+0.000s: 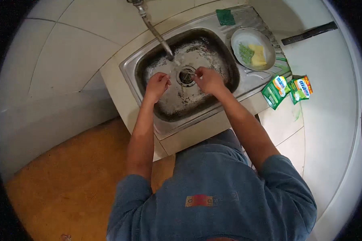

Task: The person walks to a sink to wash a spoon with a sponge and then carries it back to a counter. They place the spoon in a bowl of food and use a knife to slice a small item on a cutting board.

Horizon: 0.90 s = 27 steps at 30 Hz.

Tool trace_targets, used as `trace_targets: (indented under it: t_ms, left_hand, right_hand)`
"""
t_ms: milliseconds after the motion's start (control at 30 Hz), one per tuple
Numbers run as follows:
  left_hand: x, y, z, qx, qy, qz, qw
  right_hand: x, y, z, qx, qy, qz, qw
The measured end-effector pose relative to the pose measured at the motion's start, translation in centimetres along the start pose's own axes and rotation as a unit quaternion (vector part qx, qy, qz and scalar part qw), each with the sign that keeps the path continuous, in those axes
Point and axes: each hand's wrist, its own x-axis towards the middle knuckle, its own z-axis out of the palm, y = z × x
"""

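Note:
Both hands hang over the steel sink basin [173, 108], one on each side of the drain [186, 76]. My left hand [158, 84] is left of the drain, its fingers curled in with the thumb against them. My right hand [209, 80] is at the drain's right edge, with thumb and fingertips pinched together. Whatever the fingers hold, if anything, is too small to make out. Between the hands, below the faucet [157, 37], is a faint pale streak that may be water. Dark bits lie around the drain.
Right of the basin, a white bowl [237, 37] on the drainboard holds a yellow sponge [259, 55] and a green scrubber [245, 53]. A dark green scouring pad [225, 17] lies behind it. Two green detergent packets [275, 93] [300, 89] rest at the counter's right.

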Motion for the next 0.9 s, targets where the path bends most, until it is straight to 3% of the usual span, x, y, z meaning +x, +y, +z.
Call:
trace_targets:
  t_ms: [100, 233, 300, 433, 600, 733, 833, 900]
  left_hand:
    - [-0.7, 0.4, -0.2, 0.013, 0.019, 0.000, 1.000]
    - [-1.2, 0.4, -0.2, -0.014, 0.010, 0.026, 1.000]
    - [-1.5, 0.4, -0.1, -0.023, 0.011, 0.018, 1.000]
    - [-2.1, 0.0, 0.0, -0.052, -0.006, 0.010, 0.999]
    - [-2.8, -0.3, 0.3, -0.031, -0.012, 0.030, 0.999]
    - [-3.1, -0.2, 0.4, -0.033, -0.003, 0.015, 0.999]
    - [-3.0, -0.5, 0.2, -0.007, 0.006, 0.028, 1.000]
    - [-3.1, -0.8, 0.2, 0.014, 0.014, 0.045, 0.999]
  right_hand:
    - [2.5, -1.3, 0.2, 0.059, 0.028, -0.056, 0.996]
    - [4.9, -2.4, 1.9, 0.135, 0.030, -0.048, 0.989]
    - [5.1, -3.2, 2.2, 0.165, 0.103, -0.060, 0.979]
    - [5.0, -4.2, 1.6, 0.155, 0.066, -0.044, 0.985]
    - [6.3, -3.1, 3.3, 0.131, 0.144, -0.062, 0.979]
    - [7.5, -2.6, 3.2, 0.082, 0.132, -0.076, 0.985]
    - [7.0, -2.9, 3.3, 0.139, 0.133, -0.033, 0.981]
    - [6.4, -3.0, 3.5, 0.200, 0.201, -0.028, 0.959]
